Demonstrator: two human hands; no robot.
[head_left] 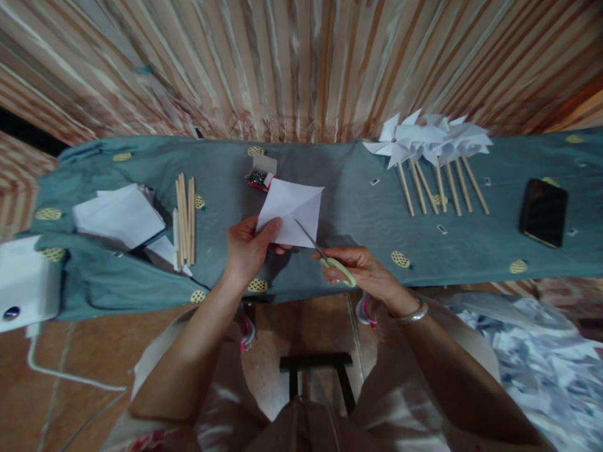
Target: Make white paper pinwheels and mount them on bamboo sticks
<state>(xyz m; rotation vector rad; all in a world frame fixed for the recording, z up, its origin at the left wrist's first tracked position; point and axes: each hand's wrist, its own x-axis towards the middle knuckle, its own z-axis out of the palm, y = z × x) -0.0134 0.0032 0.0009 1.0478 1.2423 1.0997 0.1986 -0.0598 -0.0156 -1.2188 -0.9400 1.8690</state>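
Observation:
My left hand (252,246) pinches a square sheet of white paper (298,204) at its left edge, thumb on top and fingers beneath. Creases run across the sheet. In my right hand (360,269) is a pair of scissors (342,271) with pale green handles. The blades point up and left, reaching over the paper's lower right part toward its middle; how far they have cut I cannot tell. Just behind the paper stands a small open box (260,176) of shiny metal pieces, too small to name.
On the cloth-covered table (339,182), a paper stack (120,216) and wooden sticks (185,220) lie left. Paper pinwheels (428,139) on sticks and a dark phone (544,212) lie right. A white device (28,282) sits far left. A bag of folded paper (546,370) stands lower right.

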